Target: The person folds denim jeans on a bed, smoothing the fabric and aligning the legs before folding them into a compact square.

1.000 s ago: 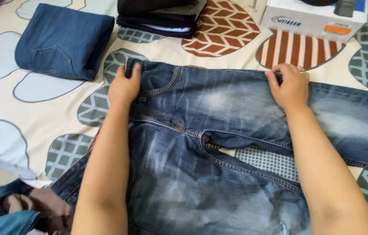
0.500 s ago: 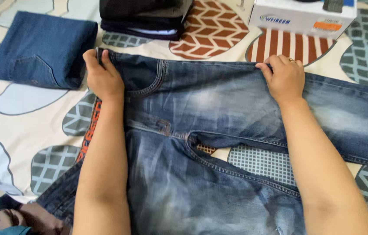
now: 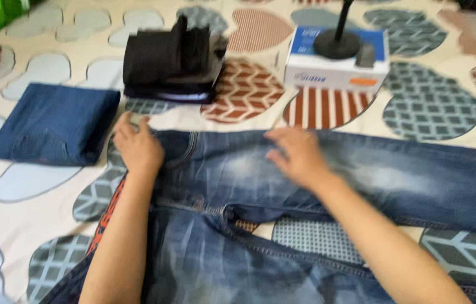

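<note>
At the far left, a folded pair of dark blue jeans (image 3: pixel 55 124) lies on the patterned bedsheet (image 3: pixel 35 186). Just right of it, my left hand (image 3: pixel 137 147) rests flat on the waistband corner of the faded jeans (image 3: pixel 238 169) spread across the bed, its fingers (image 3: pixel 125 126) loosely spread and gripping nothing. Behind it sits a stack of dark folded clothes (image 3: pixel 170 65). Further right, my right hand (image 3: pixel 300 155) lies open on the upper leg of the same jeans, blurred, fingers stretched flat and holding nothing. Beyond it stands a white and blue box (image 3: pixel 336 67) with a black stand base (image 3: pixel 336 42) on top.
</note>
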